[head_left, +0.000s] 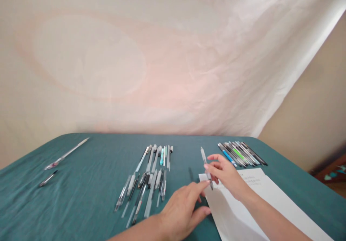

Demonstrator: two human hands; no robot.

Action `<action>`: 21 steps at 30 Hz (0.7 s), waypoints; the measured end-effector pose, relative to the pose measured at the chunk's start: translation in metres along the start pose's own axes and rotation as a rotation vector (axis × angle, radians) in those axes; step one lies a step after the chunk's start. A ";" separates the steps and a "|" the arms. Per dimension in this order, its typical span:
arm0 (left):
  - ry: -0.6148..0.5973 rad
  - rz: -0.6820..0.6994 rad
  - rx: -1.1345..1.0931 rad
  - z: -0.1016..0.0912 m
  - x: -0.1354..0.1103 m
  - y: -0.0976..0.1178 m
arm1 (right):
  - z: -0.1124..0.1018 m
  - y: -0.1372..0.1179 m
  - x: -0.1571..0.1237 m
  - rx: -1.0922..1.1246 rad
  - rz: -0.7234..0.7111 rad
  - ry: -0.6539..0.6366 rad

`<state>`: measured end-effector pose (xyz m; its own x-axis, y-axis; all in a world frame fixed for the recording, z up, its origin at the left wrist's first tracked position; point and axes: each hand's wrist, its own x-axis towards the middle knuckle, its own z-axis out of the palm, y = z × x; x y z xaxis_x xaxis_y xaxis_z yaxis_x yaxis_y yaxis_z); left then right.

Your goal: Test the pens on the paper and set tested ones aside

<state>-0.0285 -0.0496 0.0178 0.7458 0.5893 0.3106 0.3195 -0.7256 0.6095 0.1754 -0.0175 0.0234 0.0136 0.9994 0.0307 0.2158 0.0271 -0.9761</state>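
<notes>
My right hand pinches a clear pen between thumb and fingers. The pen leans with its whitish end up and its dark tip down, above the corner of the white paper. My left hand is beside it, index finger stretched to the pen's lower part and thumb held apart. Whether that fingertip touches the pen, I cannot tell. To the left of my hands lie loose pens in two rough groups, a far one and a nearer one.
A row of pens, one blue and one green among them, lies behind the paper, which bears faint handwriting. At the left of the green tablecloth are a long slim pale stick-like item and a short pen. A pale curtain hangs behind.
</notes>
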 end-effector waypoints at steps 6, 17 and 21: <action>-0.020 -0.070 -0.014 -0.001 0.001 -0.001 | -0.070 0.032 0.065 -0.885 -0.129 0.210; -0.083 -0.074 0.035 -0.007 0.003 0.005 | -0.099 0.067 0.088 -1.315 -0.074 0.251; -0.092 -0.065 0.072 -0.006 0.002 0.004 | -0.106 0.068 0.088 -1.392 -0.065 0.272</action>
<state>-0.0289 -0.0497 0.0250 0.7716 0.6030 0.2025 0.4070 -0.7126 0.5714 0.2943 0.0702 -0.0177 0.1170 0.9578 0.2624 0.9912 -0.1292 0.0298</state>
